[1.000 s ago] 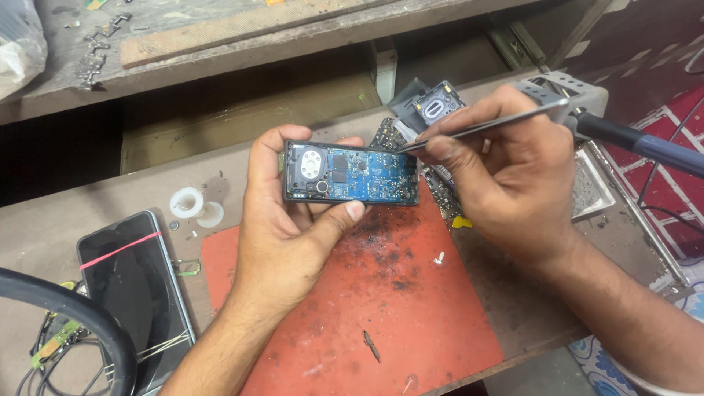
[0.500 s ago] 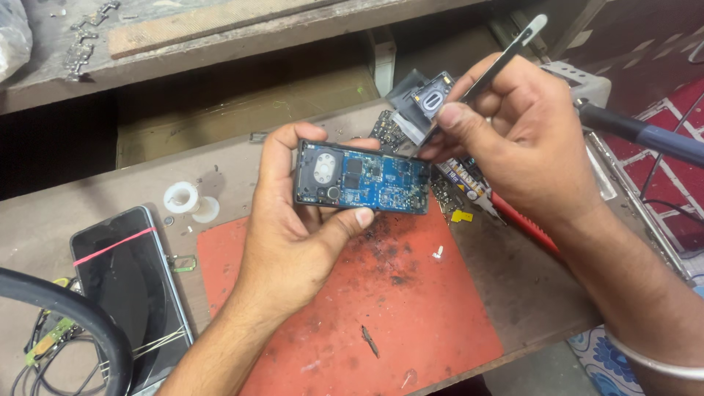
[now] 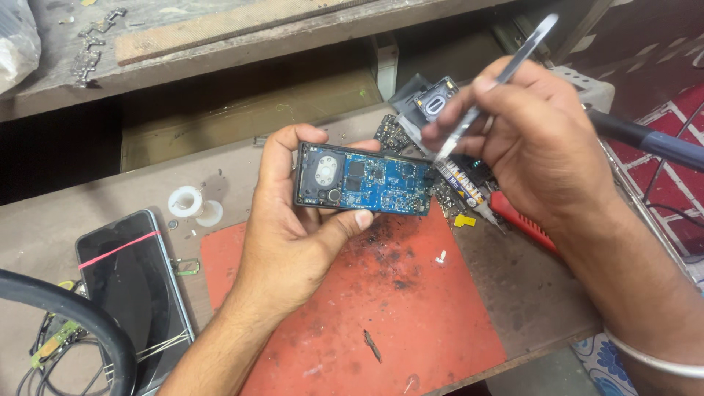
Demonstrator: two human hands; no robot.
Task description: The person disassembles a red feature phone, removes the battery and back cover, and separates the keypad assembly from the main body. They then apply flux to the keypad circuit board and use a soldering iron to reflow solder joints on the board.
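Red rubber work mat [image 3: 411, 308] spread over worn wooden bench [image 3: 95, 213]; above it, opened dark phone body with blue circuit board [image 3: 363, 180], gripped edgewise by left hand [image 3: 293, 235], thumb below, fingers curled behind; right hand [image 3: 532, 143] pinching slim metal tweezers [image 3: 491, 95], tip by board's right end.

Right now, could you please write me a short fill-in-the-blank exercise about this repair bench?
1. The left hand holds an opened phone with a ____ circuit board.
2. The right hand grips metal ____.
3. The work mat under the hands is ____.
4. A pink rubber band wraps the dark ____ lying at the left.

Missing words: blue; tweezers; red; smartphone
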